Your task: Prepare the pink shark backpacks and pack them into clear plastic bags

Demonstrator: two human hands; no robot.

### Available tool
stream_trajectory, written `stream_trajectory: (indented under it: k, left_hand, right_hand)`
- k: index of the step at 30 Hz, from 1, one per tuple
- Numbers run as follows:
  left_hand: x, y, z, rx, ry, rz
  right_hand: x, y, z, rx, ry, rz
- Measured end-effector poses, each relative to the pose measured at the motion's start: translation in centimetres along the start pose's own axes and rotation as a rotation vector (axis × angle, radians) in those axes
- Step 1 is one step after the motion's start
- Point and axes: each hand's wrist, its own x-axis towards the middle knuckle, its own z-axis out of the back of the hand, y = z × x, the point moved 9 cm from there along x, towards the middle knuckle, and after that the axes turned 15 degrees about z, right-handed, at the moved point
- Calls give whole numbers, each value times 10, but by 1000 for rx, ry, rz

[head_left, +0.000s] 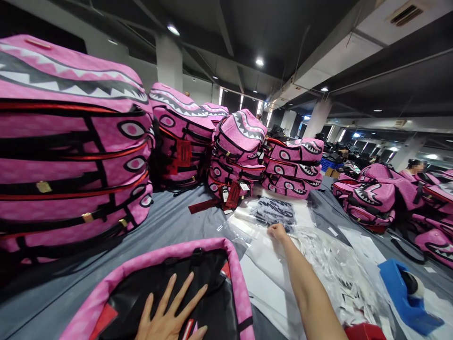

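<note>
My left hand lies flat with fingers spread on the black back panel of a pink backpack in front of me. My right hand reaches forward, its fingers pinched at the near edge of a clear plastic bag with black lettering. That bag rests on a flat stack of clear bags and white sheets. Crumpled clear plastic with small white pieces lies to the right of my right forearm.
Tall piles of pink shark-mouth backpacks stand at the left and behind the bags. More backpacks lie at the right. A blue tape dispenser sits on the grey-covered table. A person is farther back at the right.
</note>
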Motion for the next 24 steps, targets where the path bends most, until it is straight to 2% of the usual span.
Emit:
stream_trajectory:
  k: [3,8,13,15,18,21,24]
  left_hand:
    - [1,1,-2,-19,0,8]
    - [2,2,-4,-51,-57,-11]
    - [2,0,1,-49,-12,14]
    - [1,-4,6,-54,5,19]
    - [1,-10,13,-73,29,17]
    - [4,-13,18,-104,66,13]
    - [4,-14,26,-188,61,-16]
  right_hand:
    - [6,2,6,-36,19,-12]
    - [12,28,41,-91,-126,67]
    - [11,85,93,-106,-276,242]
    - [5,116,102,-90,-283,335]
    - [-15,166,88,-56,-227,479]
    - [-53,217,52,-15,-164,614]
    - [-106,266,15,52,-124,751]
